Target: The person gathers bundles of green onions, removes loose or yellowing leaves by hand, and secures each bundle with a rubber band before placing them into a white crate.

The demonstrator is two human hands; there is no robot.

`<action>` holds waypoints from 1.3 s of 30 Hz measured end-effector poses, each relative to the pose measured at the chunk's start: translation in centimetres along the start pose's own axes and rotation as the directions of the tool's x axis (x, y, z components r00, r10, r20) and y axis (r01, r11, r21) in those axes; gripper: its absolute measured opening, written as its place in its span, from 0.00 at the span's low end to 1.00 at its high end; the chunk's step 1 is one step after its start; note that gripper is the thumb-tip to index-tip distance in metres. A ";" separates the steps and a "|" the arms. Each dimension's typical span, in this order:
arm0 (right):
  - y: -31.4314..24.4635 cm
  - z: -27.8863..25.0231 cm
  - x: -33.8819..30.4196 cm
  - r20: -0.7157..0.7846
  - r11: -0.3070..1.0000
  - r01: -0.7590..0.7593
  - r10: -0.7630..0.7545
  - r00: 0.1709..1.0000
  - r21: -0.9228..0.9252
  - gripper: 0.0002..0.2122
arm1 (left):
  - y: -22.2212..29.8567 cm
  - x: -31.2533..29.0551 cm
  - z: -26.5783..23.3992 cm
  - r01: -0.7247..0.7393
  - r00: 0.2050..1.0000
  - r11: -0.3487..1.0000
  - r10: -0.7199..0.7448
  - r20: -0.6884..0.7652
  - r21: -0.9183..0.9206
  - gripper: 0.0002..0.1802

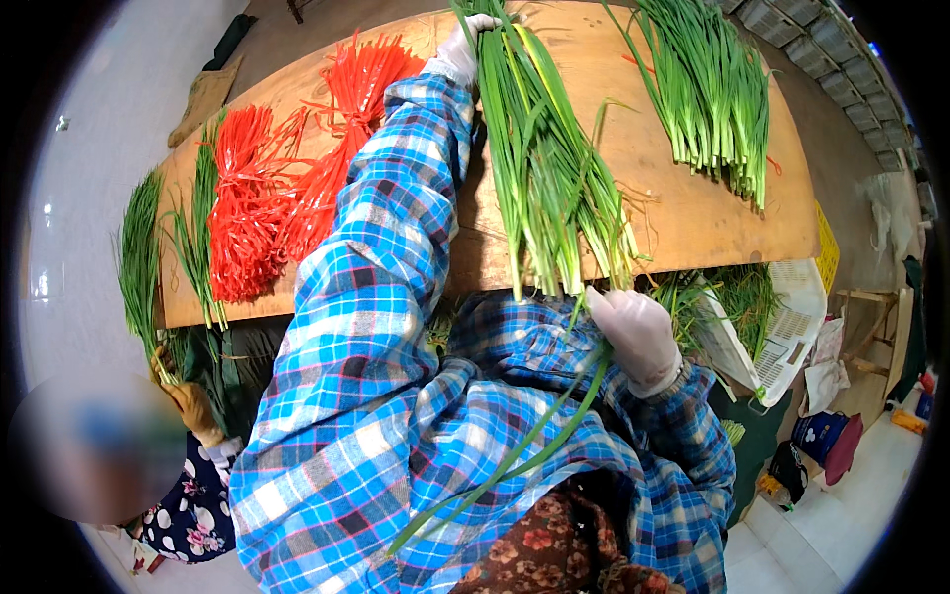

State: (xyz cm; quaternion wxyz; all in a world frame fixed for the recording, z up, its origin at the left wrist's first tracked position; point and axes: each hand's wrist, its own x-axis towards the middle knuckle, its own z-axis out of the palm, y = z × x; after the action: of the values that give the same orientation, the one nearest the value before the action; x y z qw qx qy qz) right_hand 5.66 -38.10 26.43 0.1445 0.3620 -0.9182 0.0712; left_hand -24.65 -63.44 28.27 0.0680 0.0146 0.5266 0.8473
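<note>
A large loose bunch of garlic chives [539,148] lies on the wooden table [653,223] in front of me, pale stem ends toward me. At the far side my left hand [463,48], in a whitish glove, is closed around the leafy end of the bunch. My right hand [638,339], gloved too, is at the near table edge beside the stem ends. Its fingers are pinched on a loose chive stalk [505,470], whose long leaves hang down across my plaid shirt. The right fingertips are partly hidden.
Red plastic ties [247,198] lie in bundles at left, by thin chive bunches [203,223]. More chives [708,89] with red ties lie at far right. A white crate [792,322] holding greens stands below the right edge. A co-worker's gloved hand [188,401] holds chives at left.
</note>
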 end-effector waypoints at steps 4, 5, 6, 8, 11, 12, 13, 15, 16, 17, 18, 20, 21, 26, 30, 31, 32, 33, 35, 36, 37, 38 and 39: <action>-0.6 -0.5 -4.7 0.031 0.972 0.116 -0.125 0.992 0.203 0.12 | 0.4 -2.9 1.6 -0.231 0.973 0.971 0.231 -0.006 0.063 0.12; -0.4 -0.7 -5.8 0.069 0.981 0.036 -0.050 0.996 0.191 0.12 | 1.4 -2.0 -0.9 -0.066 0.997 0.998 0.066 0.041 -0.008 0.12; 0.4 -1.0 -7.1 0.107 0.983 -0.042 0.023 0.994 0.178 0.13 | 2.5 -1.0 -3.1 0.103 0.991 0.993 -0.097 0.091 -0.066 0.13; 2.1 0.4 -10.8 0.182 0.970 -0.175 0.144 0.973 0.170 0.14 | 1.2 1.0 -3.1 0.065 0.996 0.985 -0.073 -0.048 -0.160 0.13; 4.8 4.5 -18.4 0.263 0.922 -0.335 0.280 0.923 0.194 0.16 | 0.2 2.1 -2.5 0.074 0.996 0.964 -0.085 -0.032 -0.255 0.13; 4.9 4.7 -19.5 0.215 0.903 -0.379 0.337 0.917 0.202 0.15 | 0.2 2.2 -2.6 0.059 0.997 0.969 -0.070 -0.039 -0.241 0.13; 4.7 5.0 -20.1 0.169 0.878 -0.421 0.390 0.905 0.227 0.15 | 0.3 2.0 -3.0 0.091 0.996 0.963 -0.087 0.026 -0.254 0.13; 4.2 4.4 -19.8 0.274 0.844 -0.510 0.457 0.846 0.168 0.13 | 0.7 0.7 -0.4 0.080 0.990 0.980 -0.100 -0.103 -0.181 0.13; 4.3 4.7 -19.7 0.267 0.843 -0.518 0.471 0.841 0.145 0.13 | 0.9 -0.7 1.6 0.040 0.992 0.981 -0.062 -0.112 -0.190 0.14; 4.5 4.7 -19.2 0.262 0.848 -0.516 0.474 0.841 0.121 0.13 | 0.1 1.3 -0.9 -0.076 0.997 0.988 0.074 -0.021 -0.132 0.15; 3.8 2.7 -16.5 0.056 0.814 -0.493 0.501 0.863 0.307 0.12 | -0.1 1.3 -0.5 -0.048 0.998 0.985 0.054 0.032 -0.167 0.17; 4.4 1.3 -15.9 0.003 0.859 -0.483 0.490 0.872 0.169 0.15 | 1.1 -0.7 0.3 -0.027 0.999 1.000 0.028 -0.045 0.009 0.20; 3.7 -1.0 -14.3 -0.105 0.883 -0.435 0.456 0.884 0.173 0.17 | 1.7 -1.0 0.4 -0.002 0.988 0.978 0.034 -0.152 0.209 0.22; 1.3 -4.9 -12.6 -0.279 0.942 -0.299 0.332 0.901 0.156 0.16 | 4.2 2.8 -1.3 0.045 0.939 0.626 0.240 -0.248 0.778 0.23; 0.3 -4.1 -12.7 -0.534 0.842 -0.203 0.485 0.692 0.501 0.11 | 9.6 6.0 -6.2 -0.185 0.748 0.084 0.658 0.084 0.979 0.27; 0.0 -2.9 -13.9 -0.489 0.686 -0.237 0.679 0.548 0.687 0.12 | 9.3 0.7 0.6 -0.228 0.586 -0.204 0.752 0.302 0.952 0.25; -0.3 -2.6 -14.0 -0.461 0.588 -0.207 0.769 0.442 0.782 0.12 | 7.8 -3.8 5.6 -0.468 0.653 -0.005 0.672 0.350 0.884 0.22; -0.6 -2.2 -13.8 -0.412 0.481 -0.146 0.844 0.344 0.864 0.12 | 6.9 -7.1 8.6 -0.632 0.688 0.210 0.595 0.415 0.746 0.18; -0.4 -1.7 -13.3 -0.435 0.469 -0.119 0.870 0.234 0.875 0.12 | 3.0 -12.4 13.2 -0.906 0.421 0.030 0.162 0.892 0.422 0.27; -0.1 -1.7 -12.7 -0.440 0.461 -0.094 0.880 0.181 0.883 0.13 | 1.2 -15.2 15.7 -0.957 0.281 0.068 -0.008 0.960 0.280 0.30; -0.5 -2.2 -11.9 -0.394 0.404 -0.045 0.907 0.147 0.913 0.13 | -1.1 -17.6 17.4 -0.959 0.267 0.041 -0.202 0.942 0.281 0.34; -1.1 -3.3 -10.7 -0.346 0.348 0.002 0.931 0.116 0.938 0.13 | -3.8 -19.4 18.9 -0.981 0.170 0.027 -0.341 0.924 0.191 0.36; -1.4 -4.1 -9.9 -0.294 0.290 0.056 0.951 0.096 0.955 0.13 | -6.1 -20.9 20.1 -0.986 0.165 -0.090 -0.482 0.860 0.139 0.36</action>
State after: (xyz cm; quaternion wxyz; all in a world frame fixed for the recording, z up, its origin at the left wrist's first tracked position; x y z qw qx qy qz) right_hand 14.38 -31.85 27.19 0.3988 -0.1144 -0.5623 0.7153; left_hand -1.42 -45.66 32.77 0.0298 0.6950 0.7184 -0.0094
